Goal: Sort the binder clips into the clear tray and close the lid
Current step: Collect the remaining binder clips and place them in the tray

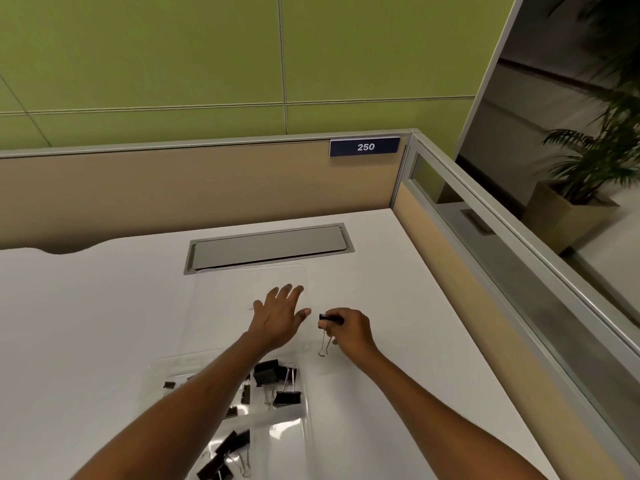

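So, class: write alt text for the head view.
A right hand pinches a black binder clip over a white desk; the left hand is spread over a clear lid, beyond a clear tray of clips.

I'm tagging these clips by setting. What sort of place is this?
Most likely an office cubicle: a white desk with a grey metal cable hatch, tan fabric partition panels bearing a blue "250" number plate, and a potted green palm beyond the glass.

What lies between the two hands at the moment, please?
In the head view, a black clip, pinched by the right hand, sits there; the left hand does not touch it.
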Demonstrator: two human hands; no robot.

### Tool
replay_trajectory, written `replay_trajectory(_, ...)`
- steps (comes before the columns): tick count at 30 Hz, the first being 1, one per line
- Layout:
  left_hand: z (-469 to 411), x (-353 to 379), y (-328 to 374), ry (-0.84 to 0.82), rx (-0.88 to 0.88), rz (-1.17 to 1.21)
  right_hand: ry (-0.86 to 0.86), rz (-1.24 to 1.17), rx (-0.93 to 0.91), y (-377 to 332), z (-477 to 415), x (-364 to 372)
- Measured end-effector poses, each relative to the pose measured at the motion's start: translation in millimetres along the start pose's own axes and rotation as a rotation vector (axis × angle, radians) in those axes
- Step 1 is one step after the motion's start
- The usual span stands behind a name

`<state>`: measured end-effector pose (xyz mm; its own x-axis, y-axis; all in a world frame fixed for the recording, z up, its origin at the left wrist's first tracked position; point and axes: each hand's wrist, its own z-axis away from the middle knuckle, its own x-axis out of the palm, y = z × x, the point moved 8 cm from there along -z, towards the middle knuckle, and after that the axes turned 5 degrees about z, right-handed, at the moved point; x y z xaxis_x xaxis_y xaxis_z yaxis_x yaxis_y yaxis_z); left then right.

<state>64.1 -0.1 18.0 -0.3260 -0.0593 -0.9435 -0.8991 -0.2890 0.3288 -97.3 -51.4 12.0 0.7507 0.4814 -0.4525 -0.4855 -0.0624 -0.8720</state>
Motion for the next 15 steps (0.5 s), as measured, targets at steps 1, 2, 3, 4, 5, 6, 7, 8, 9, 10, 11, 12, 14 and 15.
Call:
replay_trajectory(1, 5, -2, -5, 0.003, -0.005, 0.001, -0.011, 0.06, -0.031, -5, 4, 7)
replay_trajectory(2, 11, -5, -9, 0.009, -0.01, 0.001, -0.017, 0.123, -0.066, -10, 8, 13)
replay_trajectory(3, 16, -7, -14, 0.015, -0.016, 0.0, -0.026, 0.183, -0.1, -16, 13, 19)
replay_trajectory(4, 21, -10, -19, 0.022, -0.023, -0.001, -0.04, 0.235, -0.13, -20, 17, 25)
replay_trajectory(5, 26, -12, -23, 0.027, -0.032, -0.002, -0.053, 0.276, -0.154, -23, 22, 31)
replay_trajectory(6, 31, -14, -28, 0.03, -0.041, -0.001, -0.069, 0.303, -0.172, -25, 26, 38)
replay_trajectory(7, 36, -16, -32, 0.032, -0.048, 0.002, -0.077, 0.321, -0.198, -27, 29, 44)
replay_trajectory(8, 41, -18, -36, 0.035, -0.054, 0.003, -0.075, 0.345, -0.225, -27, 31, 50)
replay_trajectory(9, 46, -19, -40, 0.037, -0.059, 0.004, -0.067, 0.383, -0.248, -27, 33, 55)
replay_trajectory(10, 50, -20, -44, 0.041, -0.063, 0.004, -0.061, 0.429, -0.258, -27, 35, 60)
replay_trajectory(11, 54, -21, -48, 0.043, -0.069, 0.004, -0.049, 0.471, -0.267, -29, 37, 64)
replay_trajectory(12, 58, -23, -52, 0.045, -0.076, 0.003, -0.04, 0.503, -0.27, -31, 40, 68)
replay_trajectory(14, 65, -25, -58, 0.048, -0.09, 0.005, -0.022, 0.541, -0.281, -35, 44, 74)
replay_trajectory(15, 68, -26, -61, 0.048, -0.094, 0.006, -0.016, 0.57, -0.289, -36, 46, 77)
